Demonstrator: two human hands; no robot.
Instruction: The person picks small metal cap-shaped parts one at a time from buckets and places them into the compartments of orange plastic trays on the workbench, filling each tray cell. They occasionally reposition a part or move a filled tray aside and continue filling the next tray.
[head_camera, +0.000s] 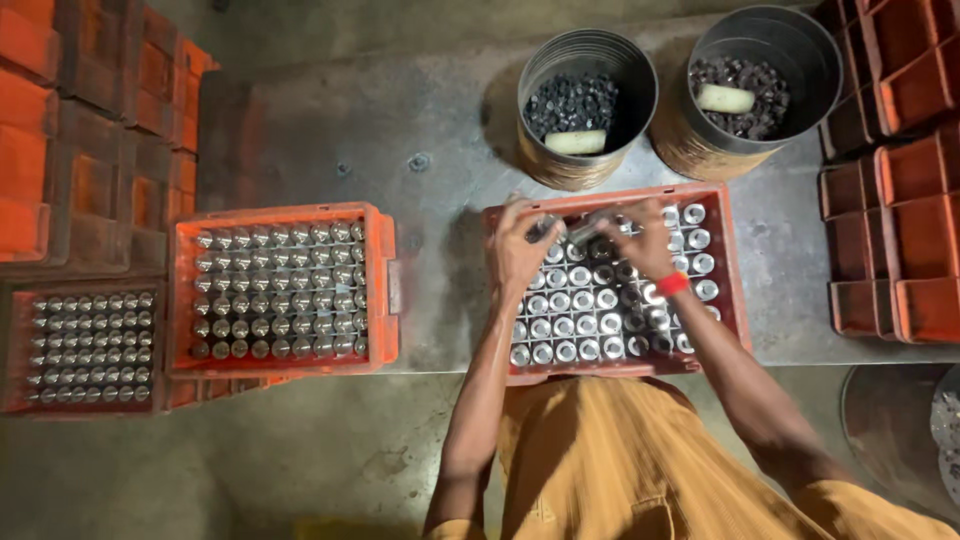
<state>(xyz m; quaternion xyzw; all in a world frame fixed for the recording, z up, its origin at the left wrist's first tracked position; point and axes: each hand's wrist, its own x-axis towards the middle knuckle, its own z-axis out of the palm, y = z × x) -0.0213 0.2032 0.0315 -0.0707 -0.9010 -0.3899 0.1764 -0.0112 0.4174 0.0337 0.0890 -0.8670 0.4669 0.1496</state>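
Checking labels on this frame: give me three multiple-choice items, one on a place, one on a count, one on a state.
1. Where are both hands?
A. Over the orange tray in front of the person
B. Inside a tin
C. On the left tray

2. How many round tins stand at the table's far edge?
A. One
B. Two
C. Four

3. How is the orange tray left of the person filled?
A. Empty
B. Half full
C. Full rows of metal cylinders

Answers: 1 A, left hand and right hand meet over the front tray. 2 B, the left tin and right tin. 3 C, the left tray shows unbroken rows.
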